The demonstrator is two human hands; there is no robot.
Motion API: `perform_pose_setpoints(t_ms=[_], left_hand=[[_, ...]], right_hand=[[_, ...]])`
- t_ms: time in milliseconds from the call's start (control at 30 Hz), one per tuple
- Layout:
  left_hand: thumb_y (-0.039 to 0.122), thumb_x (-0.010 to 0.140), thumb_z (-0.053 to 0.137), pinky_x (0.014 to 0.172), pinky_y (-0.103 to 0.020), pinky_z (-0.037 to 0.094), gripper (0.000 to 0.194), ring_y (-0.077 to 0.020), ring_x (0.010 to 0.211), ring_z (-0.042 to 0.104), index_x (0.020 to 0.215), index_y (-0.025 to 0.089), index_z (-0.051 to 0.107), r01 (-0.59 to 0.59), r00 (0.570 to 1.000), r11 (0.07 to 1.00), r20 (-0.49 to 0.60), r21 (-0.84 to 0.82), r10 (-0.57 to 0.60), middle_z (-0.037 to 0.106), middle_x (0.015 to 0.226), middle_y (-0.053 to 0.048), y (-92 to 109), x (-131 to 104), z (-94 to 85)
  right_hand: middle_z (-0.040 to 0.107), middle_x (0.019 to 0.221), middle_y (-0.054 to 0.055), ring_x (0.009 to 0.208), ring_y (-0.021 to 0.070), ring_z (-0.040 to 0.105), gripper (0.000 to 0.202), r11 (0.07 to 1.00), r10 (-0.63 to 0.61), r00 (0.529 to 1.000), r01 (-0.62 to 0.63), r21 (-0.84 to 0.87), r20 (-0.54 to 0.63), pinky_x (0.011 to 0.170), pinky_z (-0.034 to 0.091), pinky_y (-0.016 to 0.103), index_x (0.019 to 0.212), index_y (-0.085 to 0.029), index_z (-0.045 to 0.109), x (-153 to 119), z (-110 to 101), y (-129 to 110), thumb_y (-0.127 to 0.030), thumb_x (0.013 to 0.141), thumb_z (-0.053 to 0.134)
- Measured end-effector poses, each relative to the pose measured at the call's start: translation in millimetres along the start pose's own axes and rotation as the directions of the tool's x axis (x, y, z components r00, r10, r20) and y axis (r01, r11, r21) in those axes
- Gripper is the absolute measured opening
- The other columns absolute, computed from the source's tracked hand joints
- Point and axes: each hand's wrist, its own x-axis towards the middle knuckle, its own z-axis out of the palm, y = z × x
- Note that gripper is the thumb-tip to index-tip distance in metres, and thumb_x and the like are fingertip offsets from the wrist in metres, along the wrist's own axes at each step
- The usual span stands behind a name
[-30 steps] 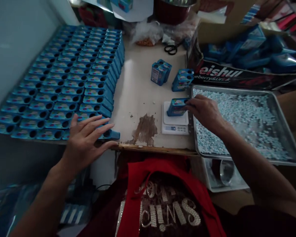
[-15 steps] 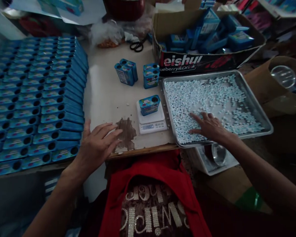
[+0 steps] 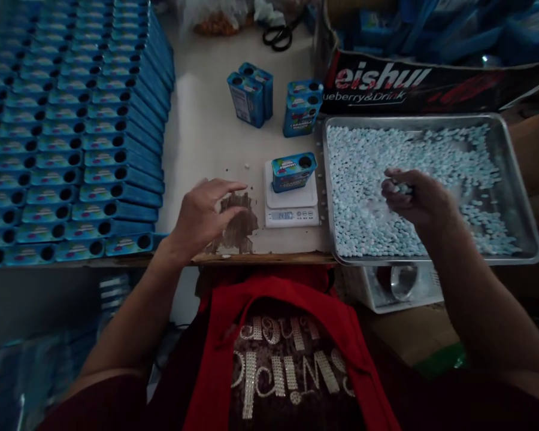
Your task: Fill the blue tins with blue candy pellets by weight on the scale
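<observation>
A blue tin (image 3: 291,173) with a round dark hole in its top sits on a small white digital scale (image 3: 291,216). My left hand (image 3: 204,212) hovers left of the scale, thumb and fingers apart, nothing between them. Over the metal tray (image 3: 518,173) my right hand (image 3: 415,194) is closed around some pale blue candies, a few showing at the fingertips. Many more candies (image 3: 363,179) are spread across the tray. Behind the scale stand two pairs of blue tins, one pair (image 3: 251,96) further left, the other (image 3: 302,109) near the carton.
Rows of blue tins (image 3: 117,140) fill the table's left side. At the back right is a black printed carton (image 3: 381,84) full of blue packs. Black scissors (image 3: 278,37) and a bag of orange bits (image 3: 222,23) lie at the back. Below the tray is a white container (image 3: 372,293).
My right hand has gone from spread on the candies to closed around some. My left hand has curved its fingers and moved right. The view has tilted down, and the scale's reading looks changed.
</observation>
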Motion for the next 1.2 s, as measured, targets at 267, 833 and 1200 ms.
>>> perform_pose_setpoints(t_ms=[267,833,1200], left_hand=[[0.044,0.092,0.106,0.125,-0.049,0.067,0.077,-0.0323,0.133,0.083,0.159,0.025,0.074,0.079,0.994,0.951,-0.054,-0.300,-0.099,0.087,0.144,-0.011,-5.4,34.9,33.2],[0.040,0.087,0.102,0.114,-0.048,0.072,0.068,-0.0268,0.117,0.083,0.149,0.024,0.079,0.246,0.961,0.817,0.021,-0.522,-0.276,0.085,0.143,-0.010,-15.1,31.9,44.8],[0.035,0.089,0.101,0.111,-0.046,0.075,0.064,-0.0259,0.114,0.084,0.148,0.024,0.079,0.239,0.963,0.851,0.000,-0.468,-0.271,0.086,0.137,-0.010,-8.5,33.9,33.8]], right_hand=[[0.050,0.074,-0.001,0.060,0.0152,0.015,0.063,0.975,-0.194,0.981,0.192,-0.109,-0.008,0.059,0.015,0.036,0.077,-0.029,0.036,20.8,20.9,20.8,-0.077,0.092,0.076],[0.057,0.093,0.003,0.085,0.0288,0.055,0.048,0.805,-0.581,0.807,0.589,0.071,-0.101,0.071,0.047,0.045,0.098,-0.039,0.063,28.3,208.3,-56.5,-0.081,0.098,0.087],[0.061,0.102,0.007,0.093,0.0323,0.052,0.037,0.874,-0.481,0.867,0.486,0.008,-0.131,0.080,0.054,0.048,0.109,-0.041,0.061,30.2,200.1,-80.7,-0.073,0.099,0.078]])
